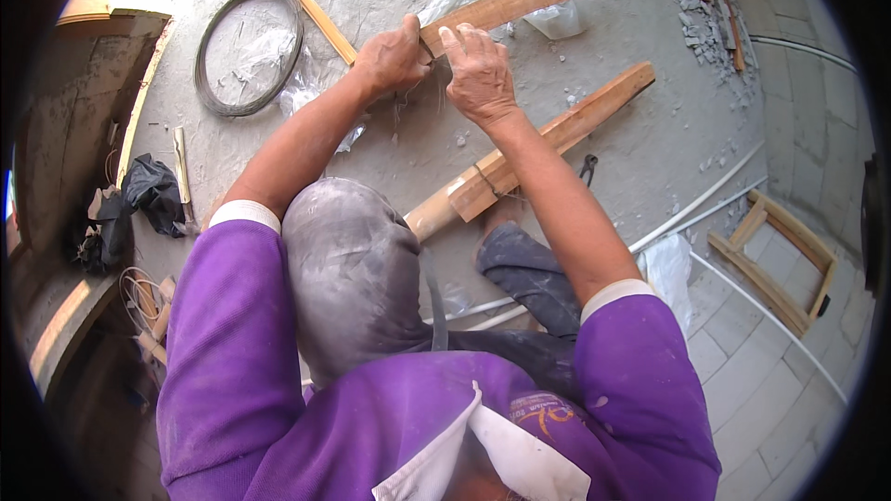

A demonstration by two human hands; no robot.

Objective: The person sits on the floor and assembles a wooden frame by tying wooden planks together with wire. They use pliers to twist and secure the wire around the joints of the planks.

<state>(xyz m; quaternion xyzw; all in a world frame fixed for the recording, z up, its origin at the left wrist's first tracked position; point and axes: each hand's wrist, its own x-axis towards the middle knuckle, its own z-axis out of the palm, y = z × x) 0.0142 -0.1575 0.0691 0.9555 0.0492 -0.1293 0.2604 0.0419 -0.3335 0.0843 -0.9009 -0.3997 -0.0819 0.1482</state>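
Both hands are at the near end of a flat brown wooden board (524,2), which slants up to the far right. My left hand (394,56) is closed at its left end, thumb up against the wood. With bent fingers, my right hand (480,74) grips the board's lower edge close by. Below my right forearm lie stacked wooden pieces (594,107), with dark wire around them near their lower left end. Dark-handled pincers (588,167) rest on the floor just right of that forearm. My knee and a foot show beside the stack, partly hidden.
Left of my hands lie a coil of thin wire (201,60), clear plastic and a wood strip (311,5). A black bag (155,193) and a stick (181,167) sit farther left. Rubble (698,30), white pipes (710,190) and a wooden frame (756,283) are at right.
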